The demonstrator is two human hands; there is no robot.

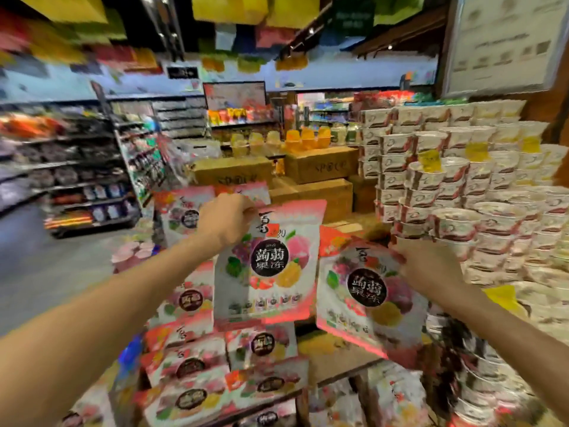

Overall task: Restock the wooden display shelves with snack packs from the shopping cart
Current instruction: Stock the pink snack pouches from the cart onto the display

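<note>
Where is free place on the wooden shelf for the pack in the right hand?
Bare wood shelf shows between the stacked pink packs and the cup stacks, beneath the right hand's pack. Left of it is crowded.
</note>
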